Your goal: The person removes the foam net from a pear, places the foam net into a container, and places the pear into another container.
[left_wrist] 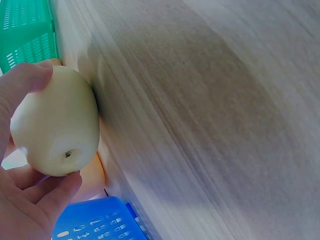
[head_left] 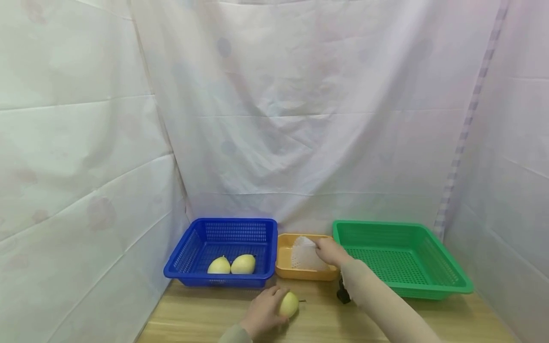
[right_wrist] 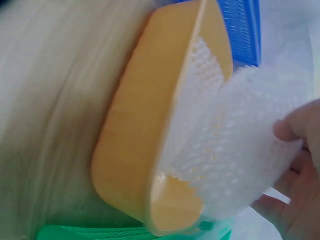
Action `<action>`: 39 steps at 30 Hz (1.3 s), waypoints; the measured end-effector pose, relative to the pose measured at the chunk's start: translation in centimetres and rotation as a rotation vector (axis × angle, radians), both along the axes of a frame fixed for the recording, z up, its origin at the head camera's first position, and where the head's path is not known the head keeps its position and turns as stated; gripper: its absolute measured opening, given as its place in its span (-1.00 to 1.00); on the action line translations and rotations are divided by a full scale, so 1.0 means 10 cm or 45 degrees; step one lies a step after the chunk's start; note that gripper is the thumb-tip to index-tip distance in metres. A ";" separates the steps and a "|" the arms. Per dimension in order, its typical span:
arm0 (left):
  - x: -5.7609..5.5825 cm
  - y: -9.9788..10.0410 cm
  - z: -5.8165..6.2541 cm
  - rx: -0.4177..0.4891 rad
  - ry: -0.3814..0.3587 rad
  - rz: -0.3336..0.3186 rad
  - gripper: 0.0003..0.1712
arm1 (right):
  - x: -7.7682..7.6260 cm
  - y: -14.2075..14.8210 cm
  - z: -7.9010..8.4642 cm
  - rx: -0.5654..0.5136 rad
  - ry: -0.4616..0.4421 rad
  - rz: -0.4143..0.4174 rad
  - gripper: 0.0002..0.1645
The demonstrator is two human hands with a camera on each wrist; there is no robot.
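Note:
My left hand grips a pale yellow pear low over the wooden table, its stem pointing right. In the left wrist view, thumb and fingers lie around the pear, and its dimpled end faces the camera. Over the small orange basket, my right hand pinches a white foam net sleeve by its edge. The right wrist view shows the net rising past the rim, with more white netting inside the basket.
To the left, a blue basket holds two pears. At the right stands a green basket with a perforated bottom. A small black object is partly hidden beneath my right forearm. White curtains surround the table.

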State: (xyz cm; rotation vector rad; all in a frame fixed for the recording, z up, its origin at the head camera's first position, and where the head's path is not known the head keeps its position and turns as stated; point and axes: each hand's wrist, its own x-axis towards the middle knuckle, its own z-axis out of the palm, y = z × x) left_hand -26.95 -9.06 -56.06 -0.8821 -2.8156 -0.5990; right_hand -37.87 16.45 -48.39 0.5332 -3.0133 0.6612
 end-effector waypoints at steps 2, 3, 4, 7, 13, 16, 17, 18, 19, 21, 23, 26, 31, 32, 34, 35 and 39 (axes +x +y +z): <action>0.00 0.00 -0.02 -0.004 0.003 0.002 -0.14 | 0.00 0.00 0.04 -0.014 0.060 -0.044 -0.55; -0.01 0.00 -0.03 -0.005 0.002 0.005 -0.14 | 0.00 0.00 0.05 -0.020 0.075 -0.067 -0.53; -0.01 0.00 -0.03 -0.008 0.004 0.008 -0.14 | 0.00 -0.01 0.05 -0.010 0.105 -0.087 -0.53; -0.01 0.00 -0.05 -0.009 0.009 0.010 -0.13 | 0.00 -0.02 0.00 0.018 0.174 -0.139 -0.52; -0.02 -0.01 -0.08 0.003 0.002 0.011 -0.13 | -0.01 -0.06 -0.16 0.065 0.247 -0.182 -0.56; -0.02 -0.01 -0.09 -0.001 0.008 0.016 -0.13 | 0.01 -0.12 -0.21 0.060 0.173 -0.133 -0.55; -0.02 -0.01 -0.09 -0.003 0.005 0.019 -0.13 | 0.02 -0.13 -0.23 0.056 0.135 -0.119 -0.55; -0.02 -0.01 -0.09 -0.004 0.004 0.022 -0.13 | 0.02 -0.15 -0.25 0.055 0.100 -0.110 -0.54; -0.02 -0.01 -0.08 -0.006 0.005 0.022 -0.12 | 0.02 -0.16 -0.29 0.057 0.079 -0.102 -0.54; -0.02 -0.01 -0.07 -0.011 0.004 0.022 -0.12 | 0.02 -0.19 -0.34 0.076 0.052 -0.082 -0.55; -0.02 0.00 -0.07 -0.014 0.009 0.022 -0.12 | 0.02 -0.21 -0.39 0.074 0.013 -0.059 -0.54; -0.02 0.00 -0.07 -0.012 0.024 0.019 -0.13 | 0.04 -0.23 -0.42 0.045 -0.083 -0.031 -0.46; -0.02 -0.01 -0.07 -0.007 0.050 0.014 -0.13 | 0.09 -0.26 -0.40 0.024 -0.277 -0.045 -0.15; -0.03 -0.01 -0.07 -0.008 0.054 0.014 -0.13 | 0.10 -0.26 -0.40 0.026 -0.301 -0.042 -0.11; -0.03 -0.01 -0.07 -0.007 0.053 0.015 -0.13 | 0.11 -0.27 -0.40 0.026 -0.336 -0.038 -0.08; -0.03 -0.01 -0.07 -0.006 0.046 0.019 -0.13 | 0.12 -0.27 -0.41 0.024 -0.351 -0.040 -0.06; -0.02 -0.01 -0.08 0.000 0.036 0.017 -0.13 | 0.12 -0.26 -0.44 0.054 -0.361 -0.057 -0.01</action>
